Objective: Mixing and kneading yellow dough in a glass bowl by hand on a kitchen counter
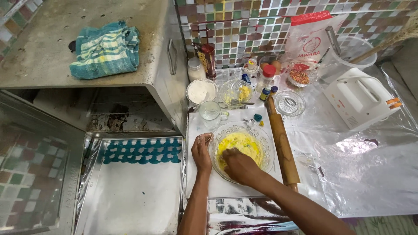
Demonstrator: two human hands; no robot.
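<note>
1. Glass bowl [265, 143] with yellow dough [238, 144] sits on the white board [196, 126] in front of me, just left of the wooden rolling pin [282, 143] and just below the glass measuring cup [210, 114].

2. My right hand [238, 164] is down inside the bowl, fingers curled and pressed into the dough. I cannot tell whether they are spread or bunched, since the back of the hand covers them.

3. My left hand [201, 152] rests against the bowl's left rim, fingers together and cupped on the glass. I judge that if this hold slackens while the right hand pushes, the bowl could skid on the smooth board toward the rolling pin.

4. The rolling pin lies touching or just beside the bowl's right edge. A hard shove could knock it, and being round, it may roll onto the foil-covered surface [370, 174].

5. The measuring cup stands close to the far rim. A forward push of the bowl might tip it, I think.

6. Dough looks wet and sticky. I expect it to cling to my fingers, and lifting the hand fast could drag the bowl up or fling bits onto the board.

7. Small bottle caps [257, 117] lie near the far rim and could get swept into the mix.
</note>
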